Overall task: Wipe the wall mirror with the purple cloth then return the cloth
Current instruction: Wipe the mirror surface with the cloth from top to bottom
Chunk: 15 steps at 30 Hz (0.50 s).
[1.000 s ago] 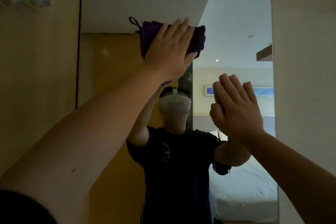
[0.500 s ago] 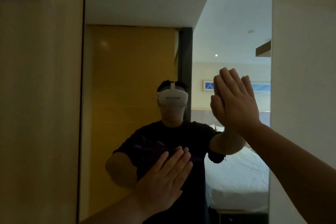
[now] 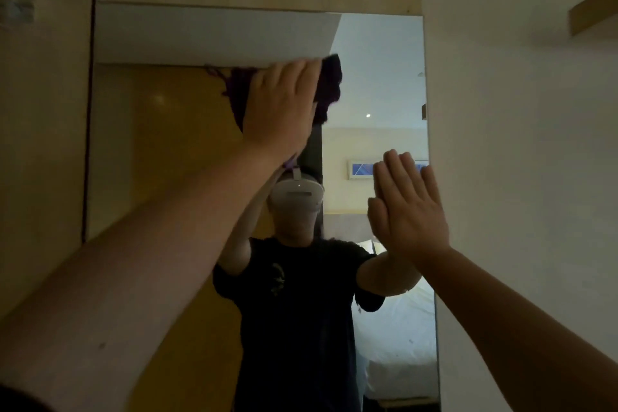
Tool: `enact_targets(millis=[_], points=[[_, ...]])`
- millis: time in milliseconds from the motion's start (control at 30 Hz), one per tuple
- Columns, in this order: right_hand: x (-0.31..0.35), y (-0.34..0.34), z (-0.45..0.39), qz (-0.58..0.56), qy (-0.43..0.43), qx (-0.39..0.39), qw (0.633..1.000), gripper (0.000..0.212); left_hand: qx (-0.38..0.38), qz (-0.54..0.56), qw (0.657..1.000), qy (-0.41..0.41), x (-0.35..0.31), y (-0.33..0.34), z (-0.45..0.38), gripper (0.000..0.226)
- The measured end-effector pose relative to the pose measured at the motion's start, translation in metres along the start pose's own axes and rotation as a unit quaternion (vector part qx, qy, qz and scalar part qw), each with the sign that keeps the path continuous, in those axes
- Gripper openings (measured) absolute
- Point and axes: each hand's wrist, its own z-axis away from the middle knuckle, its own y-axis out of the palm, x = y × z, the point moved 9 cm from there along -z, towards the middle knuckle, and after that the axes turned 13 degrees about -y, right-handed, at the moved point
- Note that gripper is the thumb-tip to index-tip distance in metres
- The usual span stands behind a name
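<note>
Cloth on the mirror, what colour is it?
The cloth is dark purple, almost black in the dim light; the head view shows it best.

The purple cloth (image 3: 329, 87), high on the wall mirror (image 3: 378, 53), is dark purple, near black in its folds. Left of the mirror the wood panel (image 3: 43, 144) is pale tan with faint grain. Right of the mirror the wall (image 3: 518, 177) is plain white. In the mirror show an amber-yellow door (image 3: 160, 160), a white headset (image 3: 296, 199), a black T-shirt (image 3: 301, 304), a blue-and-white framed picture (image 3: 361, 169) and white bedding (image 3: 398, 328).
</note>
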Motion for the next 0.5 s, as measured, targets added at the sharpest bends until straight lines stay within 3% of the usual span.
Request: enact_targets(millis=[100, 200, 333, 500], points=[[-0.001, 0.000, 0.000, 0.001, -0.007, -0.017, 1.000, 0.061, 0.078, -0.071, 0.994, 0.004, -0.018, 0.026, -0.051, 0.064], [-0.004, 0.001, 0.002, -0.012, -0.012, -0.039, 0.999, 0.058, 0.069, -0.093, 0.993, 0.034, -0.029, 0.038, -0.038, 0.066], [-0.004, -0.005, 0.003, -0.042, -0.014, -0.074, 0.996, 0.055, 0.075, -0.076, 0.989, 0.105, -0.050, 0.042, 0.035, 0.067], [-0.030, -0.022, 0.016, -0.120, 0.057, -0.128, 0.983, 0.055, 0.121, -0.071, 0.975, 0.174, -0.070, 0.054, 0.160, 0.072]])
